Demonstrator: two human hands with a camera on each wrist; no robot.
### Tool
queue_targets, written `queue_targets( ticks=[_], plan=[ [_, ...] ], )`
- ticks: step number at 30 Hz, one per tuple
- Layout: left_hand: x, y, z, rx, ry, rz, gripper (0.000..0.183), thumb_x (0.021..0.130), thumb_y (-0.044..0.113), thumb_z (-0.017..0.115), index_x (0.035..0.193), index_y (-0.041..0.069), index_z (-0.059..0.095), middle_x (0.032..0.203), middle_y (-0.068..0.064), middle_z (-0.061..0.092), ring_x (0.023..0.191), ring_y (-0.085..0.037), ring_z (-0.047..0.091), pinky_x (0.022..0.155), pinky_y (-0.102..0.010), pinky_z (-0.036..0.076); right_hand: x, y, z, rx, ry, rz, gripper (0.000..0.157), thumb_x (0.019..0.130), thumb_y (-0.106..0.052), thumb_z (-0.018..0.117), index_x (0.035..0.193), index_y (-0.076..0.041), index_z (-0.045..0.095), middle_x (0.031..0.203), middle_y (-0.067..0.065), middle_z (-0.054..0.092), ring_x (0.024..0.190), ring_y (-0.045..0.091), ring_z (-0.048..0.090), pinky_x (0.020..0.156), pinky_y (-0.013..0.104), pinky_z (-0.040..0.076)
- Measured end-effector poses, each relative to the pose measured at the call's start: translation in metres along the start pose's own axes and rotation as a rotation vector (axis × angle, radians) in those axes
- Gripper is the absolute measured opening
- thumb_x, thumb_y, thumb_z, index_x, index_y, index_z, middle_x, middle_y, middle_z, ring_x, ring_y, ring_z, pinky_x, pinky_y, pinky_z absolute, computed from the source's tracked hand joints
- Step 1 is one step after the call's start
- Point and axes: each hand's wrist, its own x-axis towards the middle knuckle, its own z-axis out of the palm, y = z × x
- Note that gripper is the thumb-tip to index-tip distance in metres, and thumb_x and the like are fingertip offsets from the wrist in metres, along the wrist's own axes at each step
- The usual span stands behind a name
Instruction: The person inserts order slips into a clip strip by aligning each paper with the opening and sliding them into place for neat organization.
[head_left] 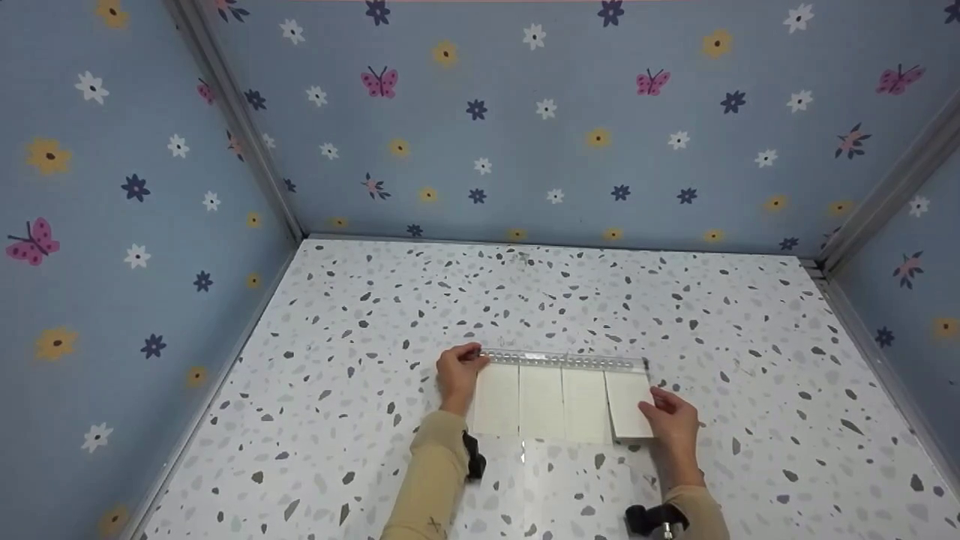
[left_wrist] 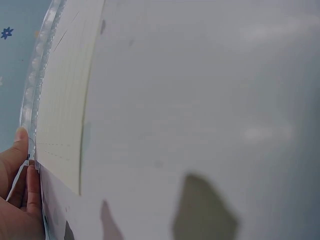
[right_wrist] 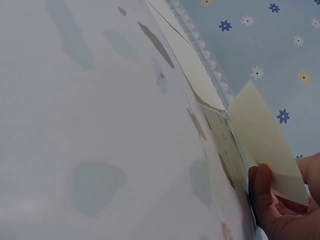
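Several cream paper slips (head_left: 541,405) lie side by side in a row on the speckled table. A clear plastic strip (head_left: 562,361) with a line of round bumps runs along their far edge. My left hand (head_left: 459,375) pinches the strip's left end; thumb and fingers show there in the left wrist view. The rightmost slip (head_left: 628,401) sits slightly askew, overlapping its neighbour's edge. My right hand (head_left: 673,424) pinches this slip at its right side, thumb on top. In the right wrist view the held slip (right_wrist: 262,135) tilts up from the table, beside the strip's end.
The white speckled table (head_left: 360,300) extends around the row. Blue flowered panels (head_left: 525,150) stand behind and at both sides, with grey metal rails (head_left: 240,127) at the corners. Black wrist mounts (head_left: 474,456) sit on both forearms.
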Motion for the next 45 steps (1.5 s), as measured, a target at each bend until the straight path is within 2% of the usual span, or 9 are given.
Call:
queue_targets(
  ticks=[7,14,17,24,31,37,42,45],
  plan=[
    [0.000,0.001,0.000,0.001,-0.003,0.000,0.024,0.067,0.005,0.075,0.091,0.006,0.069,0.082,-0.004,0.065,0.075,-0.015,0.058,0.068,-0.030,0.046,0.001,-0.002,0.000,-0.001,-0.007,0.031,0.041,0.082,-0.009,0.060,0.119,0.005,0.050,0.113,0.024,0.051,0.102,0.028,0.048,0.078,0.029,0.041],
    [0.000,0.001,-0.001,0.011,-0.002,0.020,0.024,0.067,0.007,0.076,0.090,0.007,0.070,0.081,-0.003,0.065,0.074,-0.014,0.058,0.068,-0.029,0.045,-0.002,-0.003,-0.003,-0.004,-0.001,0.027,0.042,0.082,-0.010,0.059,0.120,0.004,0.050,0.114,0.024,0.051,0.102,0.029,0.049,0.081,0.034,0.041],
    [0.000,0.001,-0.001,0.004,-0.002,0.028,0.023,0.068,0.006,0.075,0.090,0.006,0.069,0.080,-0.003,0.064,0.074,-0.015,0.058,0.066,-0.029,0.045,-0.003,-0.003,-0.005,-0.006,0.007,0.009,0.041,0.082,-0.011,0.059,0.120,0.004,0.050,0.113,0.023,0.052,0.100,0.028,0.051,0.080,0.031,0.041],
    [0.000,0.002,-0.001,-0.016,0.003,0.034,0.023,0.068,0.005,0.075,0.090,0.005,0.069,0.079,-0.004,0.063,0.073,-0.015,0.057,0.065,-0.028,0.045,-0.003,-0.002,-0.010,-0.006,0.058,-0.052,0.033,0.083,-0.006,0.058,0.113,0.006,0.055,0.103,0.021,0.056,0.088,0.023,0.053,0.061,0.013,0.042],
    [0.000,0.002,-0.001,-0.017,0.001,0.038,0.023,0.068,0.004,0.074,0.090,0.005,0.069,0.080,-0.004,0.064,0.073,-0.015,0.057,0.067,-0.029,0.045,-0.001,-0.003,-0.019,-0.093,0.066,-0.074,0.033,0.084,-0.010,0.057,0.114,0.005,0.055,0.103,0.021,0.057,0.087,0.024,0.053,0.059,0.014,0.043],
    [-0.001,0.001,-0.001,-0.019,-0.005,0.026,0.022,0.070,0.004,0.073,0.091,0.005,0.069,0.082,-0.004,0.064,0.074,-0.015,0.057,0.068,-0.029,0.045,0.003,-0.005,-0.026,-0.164,0.051,-0.105,0.037,0.086,-0.012,0.056,0.118,0.005,0.051,0.108,0.023,0.055,0.096,0.028,0.051,0.071,0.024,0.042],
    [-0.001,0.000,-0.002,-0.008,-0.013,0.030,0.022,0.070,0.006,0.074,0.091,0.005,0.069,0.081,-0.003,0.064,0.074,-0.014,0.057,0.069,-0.030,0.045,0.008,-0.008,-0.031,-0.214,0.045,-0.163,0.038,0.086,-0.011,0.055,0.120,0.007,0.048,0.110,0.025,0.054,0.098,0.031,0.051,0.080,0.038,0.041],
    [0.000,-0.001,-0.003,0.006,-0.018,0.044,0.022,0.069,0.006,0.074,0.090,0.006,0.069,0.080,-0.002,0.064,0.074,-0.014,0.057,0.068,-0.030,0.044,0.011,-0.012,-0.033,-0.228,0.037,-0.202,0.041,0.087,-0.011,0.055,0.122,0.008,0.045,0.111,0.027,0.052,0.100,0.034,0.050,0.082,0.042,0.041]
  ],
)
